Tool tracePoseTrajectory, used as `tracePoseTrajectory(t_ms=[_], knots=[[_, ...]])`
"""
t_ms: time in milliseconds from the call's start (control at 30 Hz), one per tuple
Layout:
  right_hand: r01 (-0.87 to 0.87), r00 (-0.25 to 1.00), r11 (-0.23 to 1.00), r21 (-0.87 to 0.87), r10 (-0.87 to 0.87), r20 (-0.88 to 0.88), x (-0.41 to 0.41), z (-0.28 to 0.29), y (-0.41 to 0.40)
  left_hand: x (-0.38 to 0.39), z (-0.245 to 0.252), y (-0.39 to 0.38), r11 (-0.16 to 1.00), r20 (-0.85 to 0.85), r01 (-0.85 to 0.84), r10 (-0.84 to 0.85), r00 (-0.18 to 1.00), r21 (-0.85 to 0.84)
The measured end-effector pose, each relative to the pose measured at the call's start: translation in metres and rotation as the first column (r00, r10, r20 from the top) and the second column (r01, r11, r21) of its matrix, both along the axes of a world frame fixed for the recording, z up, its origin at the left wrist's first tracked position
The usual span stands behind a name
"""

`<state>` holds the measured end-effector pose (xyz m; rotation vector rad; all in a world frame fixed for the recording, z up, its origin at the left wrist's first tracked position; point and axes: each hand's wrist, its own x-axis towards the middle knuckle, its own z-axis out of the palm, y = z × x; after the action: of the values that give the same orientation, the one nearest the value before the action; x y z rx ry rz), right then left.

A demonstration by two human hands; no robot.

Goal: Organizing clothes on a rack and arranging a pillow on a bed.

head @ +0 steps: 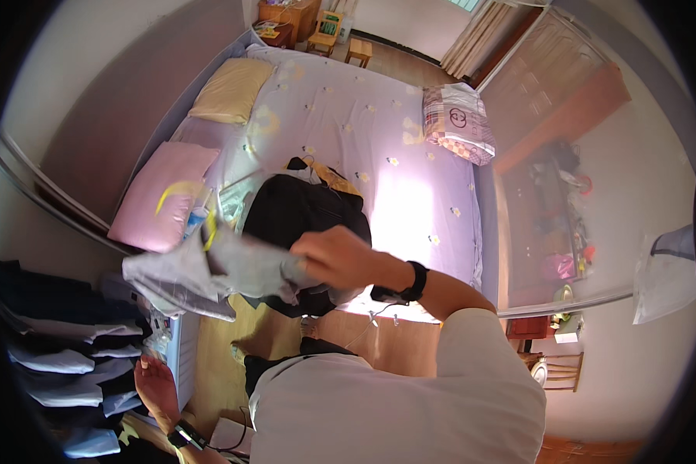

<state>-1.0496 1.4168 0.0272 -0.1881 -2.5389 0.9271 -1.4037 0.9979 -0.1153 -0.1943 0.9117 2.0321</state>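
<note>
My right hand grips one end of a light grey garment, which stretches out to the left above the bed's near edge and is blurred. Yellow curved pieces, perhaps parts of a clothes hanger, show at the garment's upper side. Beneath and beyond my right hand, a black garment lies on the bed with hanger hooks at its top and a yellow-brown cloth behind it. My left hand, palm up and with nothing seen in it, is beside a row of hanging clothes.
A pale purple flowered sheet covers the bed. Pink and yellow pillows lie on its left side; a folded checked quilt is at the right. A blue-white storage box stands by the hanging clothes. A cable crosses the floor.
</note>
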Motion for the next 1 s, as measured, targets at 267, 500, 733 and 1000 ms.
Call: tracePoseTrajectory(t_ms=[267, 500, 733, 1000], knots=[[0.463, 0.886, 0.881, -0.094, -0.457, 0.083, 0.050, -0.108, 0.152, 0.019, 0.011, -0.002, 1.000, -0.022, -0.003, 0.003, 1.000, 0.005], [0.709, 0.665, 0.679, 0.189, -0.733, 0.142, 0.026, -0.225, 0.189, 0.038, 0.059, -0.028, 0.993, -0.063, -0.111, 0.108, 0.992, -0.045], [0.194, 0.920, 0.757, -0.624, 0.081, 0.384, -0.107, -0.156, 0.035, 0.007, 0.075, -0.020, 0.970, -0.095, -0.123, 0.105, 0.990, -0.211], [-0.420, 0.617, 0.362, -0.832, 0.786, 0.030, -0.285, 0.031, -0.176, -0.079, 0.024, -0.127, 0.882, -0.105, -0.369, 0.354, 0.929, -0.293]])
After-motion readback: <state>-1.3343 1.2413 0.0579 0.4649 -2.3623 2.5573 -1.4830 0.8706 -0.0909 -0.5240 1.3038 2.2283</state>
